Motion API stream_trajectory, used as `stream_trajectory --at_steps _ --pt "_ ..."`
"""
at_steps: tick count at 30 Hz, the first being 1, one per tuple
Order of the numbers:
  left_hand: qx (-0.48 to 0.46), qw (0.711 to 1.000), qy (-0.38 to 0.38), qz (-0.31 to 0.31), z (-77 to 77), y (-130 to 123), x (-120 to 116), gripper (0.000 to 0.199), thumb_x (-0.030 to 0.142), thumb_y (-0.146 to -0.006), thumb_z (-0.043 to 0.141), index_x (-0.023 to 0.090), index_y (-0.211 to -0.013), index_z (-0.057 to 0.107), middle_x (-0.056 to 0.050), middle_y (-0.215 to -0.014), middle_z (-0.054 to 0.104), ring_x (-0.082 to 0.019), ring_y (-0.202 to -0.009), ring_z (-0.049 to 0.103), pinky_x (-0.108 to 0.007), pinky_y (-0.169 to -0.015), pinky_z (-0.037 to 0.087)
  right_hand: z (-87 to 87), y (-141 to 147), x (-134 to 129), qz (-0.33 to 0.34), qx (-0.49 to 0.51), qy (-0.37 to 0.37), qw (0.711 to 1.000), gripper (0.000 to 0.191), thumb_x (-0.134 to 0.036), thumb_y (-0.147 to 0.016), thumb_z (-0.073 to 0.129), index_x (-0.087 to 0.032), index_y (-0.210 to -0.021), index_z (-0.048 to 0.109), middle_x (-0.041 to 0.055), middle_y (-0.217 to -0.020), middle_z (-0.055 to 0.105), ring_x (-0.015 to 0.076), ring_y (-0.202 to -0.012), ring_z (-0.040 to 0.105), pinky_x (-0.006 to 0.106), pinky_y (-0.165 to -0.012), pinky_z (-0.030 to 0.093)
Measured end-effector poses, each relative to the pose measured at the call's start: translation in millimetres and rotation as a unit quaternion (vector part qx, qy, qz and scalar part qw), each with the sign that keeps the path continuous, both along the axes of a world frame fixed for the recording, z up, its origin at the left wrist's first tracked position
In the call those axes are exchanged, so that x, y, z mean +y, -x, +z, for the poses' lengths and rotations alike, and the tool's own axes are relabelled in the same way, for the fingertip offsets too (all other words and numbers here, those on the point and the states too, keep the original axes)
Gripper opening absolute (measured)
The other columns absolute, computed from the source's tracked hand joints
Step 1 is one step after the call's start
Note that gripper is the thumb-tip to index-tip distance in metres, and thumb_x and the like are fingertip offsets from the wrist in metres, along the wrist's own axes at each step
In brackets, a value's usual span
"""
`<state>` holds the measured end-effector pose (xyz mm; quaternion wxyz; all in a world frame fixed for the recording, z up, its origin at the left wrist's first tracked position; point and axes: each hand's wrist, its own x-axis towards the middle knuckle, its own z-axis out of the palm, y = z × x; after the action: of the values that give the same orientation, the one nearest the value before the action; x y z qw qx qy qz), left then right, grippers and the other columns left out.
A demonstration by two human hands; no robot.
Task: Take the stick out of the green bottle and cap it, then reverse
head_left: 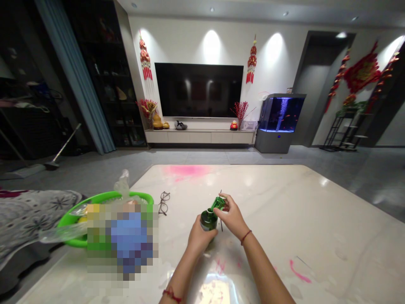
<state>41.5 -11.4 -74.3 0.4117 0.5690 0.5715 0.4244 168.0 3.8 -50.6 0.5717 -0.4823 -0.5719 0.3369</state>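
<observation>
A dark green bottle stands at the middle of the table, with my left hand closed around its body. Its mouth is uncovered. Between the fingers and thumb of my right hand is a ribbed green cap, tilted just above and right of the bottle's mouth. A thin dark stick shows beside the right hand, partly behind the fingers; whether the hand touches it, I cannot tell. Both wrists wear red cords.
A pale, glossy table with pink stains lies under the hands. To the left, a green basket holds plastic bags, and part of it is blurred out. A pair of glasses rests between basket and bottle. Beyond are a television and a fish tank.
</observation>
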Motion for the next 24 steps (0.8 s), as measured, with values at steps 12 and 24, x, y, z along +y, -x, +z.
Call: stream_trajectory --at_steps 12,24 --pt "0.087 0.996 -0.021 0.006 -7.3 3.7 5.9 0.046 0.021 -0.051 0.067 0.017 -0.095 0.051 -0.005 -0.089 0.065 -0.02 -0.082 0.061 -0.026 -0.069 0.043 -4.7 -5.1 2.6 -0.007 -0.002 0.0 1.0 0.047 -0.023 -0.062 0.062 -0.018 -0.107 0.049 0.0041 -0.091 0.062 0.0163 -0.079 0.06 0.032 -0.075 0.047" --pt "0.087 0.996 -0.005 0.016 -8.5 5.7 8.5 0.047 0.021 -0.049 0.068 0.016 -0.092 0.051 -0.006 -0.088 0.065 -0.021 -0.082 0.061 -0.028 -0.071 0.043 -6.1 -4.3 3.5 -0.009 0.0 -0.005 1.0 0.046 -0.023 -0.062 0.063 -0.019 -0.107 0.05 0.0047 -0.092 0.062 0.0163 -0.079 0.059 0.031 -0.074 0.048"
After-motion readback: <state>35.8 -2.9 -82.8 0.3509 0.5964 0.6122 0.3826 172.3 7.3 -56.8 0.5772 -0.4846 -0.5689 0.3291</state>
